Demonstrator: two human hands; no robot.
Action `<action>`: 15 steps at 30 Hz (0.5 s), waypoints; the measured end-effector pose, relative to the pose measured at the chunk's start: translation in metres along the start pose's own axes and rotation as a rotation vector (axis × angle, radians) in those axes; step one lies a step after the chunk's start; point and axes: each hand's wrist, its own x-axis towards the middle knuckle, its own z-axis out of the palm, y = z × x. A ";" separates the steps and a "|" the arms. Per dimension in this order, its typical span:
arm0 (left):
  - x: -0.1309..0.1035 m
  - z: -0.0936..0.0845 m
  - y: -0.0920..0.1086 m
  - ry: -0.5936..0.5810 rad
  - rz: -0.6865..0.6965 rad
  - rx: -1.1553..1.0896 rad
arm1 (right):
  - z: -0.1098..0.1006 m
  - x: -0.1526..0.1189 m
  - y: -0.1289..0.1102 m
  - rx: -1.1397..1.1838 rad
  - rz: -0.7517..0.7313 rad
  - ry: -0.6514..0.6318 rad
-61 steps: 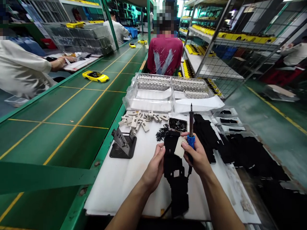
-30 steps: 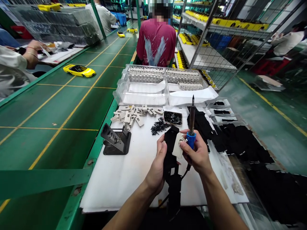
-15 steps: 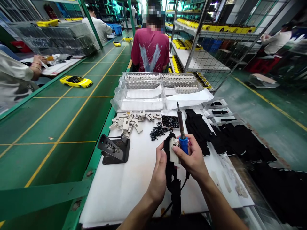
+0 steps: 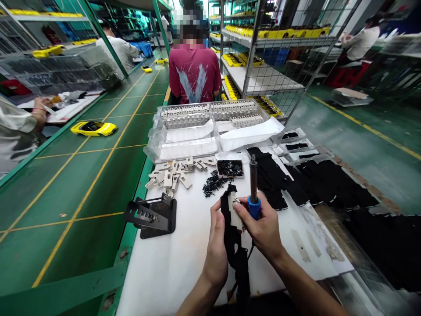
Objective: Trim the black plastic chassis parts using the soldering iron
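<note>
My left hand point(image 4: 215, 250) is closed around a black strap-like piece point(image 4: 242, 267) that hangs down toward the table's front edge. Against the top of it lies a beige plastic part point(image 4: 233, 210), pinched by the thumb and fingertips of my right hand point(image 4: 265, 228). That same hand grips a soldering iron point(image 4: 253, 182) by its blue handle, with the metal shaft pointing up and away from the beige part. The iron's cable runs down behind the black piece. To the left, a black metal iron stand point(image 4: 159, 217) holds nothing.
Loose beige parts point(image 4: 167, 177) lie beyond the stand, beside black screw-like bits point(image 4: 213, 182) and a small box point(image 4: 230, 168) of them. Clear trays point(image 4: 184, 149) stand behind. Black pieces point(image 4: 329, 184) cover the right side. A yellow toy car point(image 4: 94, 128) sits on the green conveyor. Co-workers sit around.
The view has turned slightly, shifting the surroundings left. Both hands stay together on the beige part and black piece; the soldering iron's upper end has moved slightly right and down.
</note>
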 end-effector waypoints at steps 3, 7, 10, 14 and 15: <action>-0.001 -0.001 0.003 -0.006 -0.014 0.016 | 0.002 0.000 -0.005 0.071 0.081 -0.031; -0.004 -0.004 0.002 0.022 0.054 0.078 | 0.002 -0.002 -0.003 0.080 0.097 -0.091; -0.007 -0.006 0.001 0.022 0.066 0.109 | 0.003 -0.004 0.000 0.076 0.094 -0.117; -0.009 -0.008 0.000 0.034 0.034 0.045 | 0.006 -0.005 0.001 0.076 0.108 -0.139; -0.009 -0.008 -0.001 0.042 0.027 0.015 | 0.006 -0.005 0.001 0.061 0.108 -0.157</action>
